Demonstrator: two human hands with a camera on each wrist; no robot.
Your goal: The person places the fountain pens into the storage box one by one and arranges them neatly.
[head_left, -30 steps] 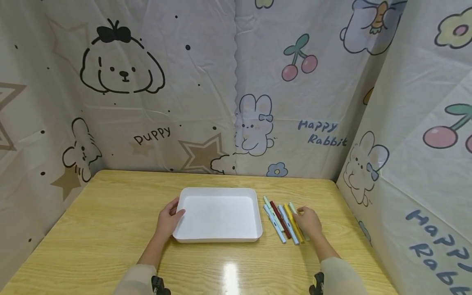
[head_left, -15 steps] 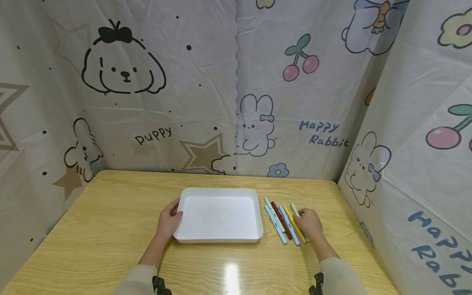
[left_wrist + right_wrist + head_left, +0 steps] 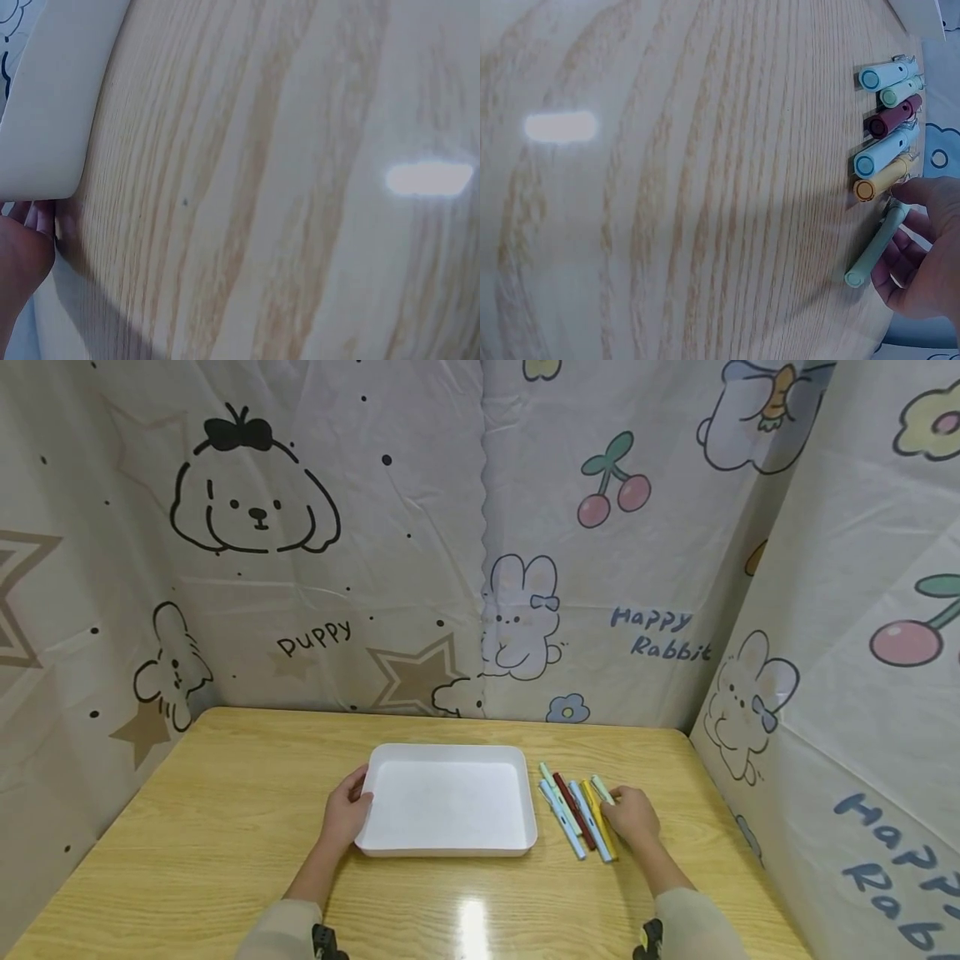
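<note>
My left hand (image 3: pixel 347 807) grips the left side of a shallow white tray (image 3: pixel 528 810), thumb at the rim and fingers on the outer wall. In the left wrist view its fingertips sit right under the tray's corner (image 3: pixel 45 187). My right hand (image 3: pixel 930 247) pinches a light green pen (image 3: pixel 874 251) between thumb and fingers. That pen slants away from the others in the right wrist view. Beside it lie a yellow pen (image 3: pixel 602 818), a blue pen (image 3: pixel 590 821), a dark red pen (image 3: pixel 574 811), a second light green pen (image 3: pixel 551 780) and another blue pen (image 3: pixel 562 821).
The tray and pens are on a light wood-grain table (image 3: pixel 247 793). A printed cloth (image 3: pixel 420 527) hangs behind the table and along both sides. A bright light reflection (image 3: pixel 472 927) shows near the front edge.
My right hand has shifted slightly right, swinging the light green pen's near end away from the row. The yellow pen has turned a little. The left hand stays at the tray.
</note>
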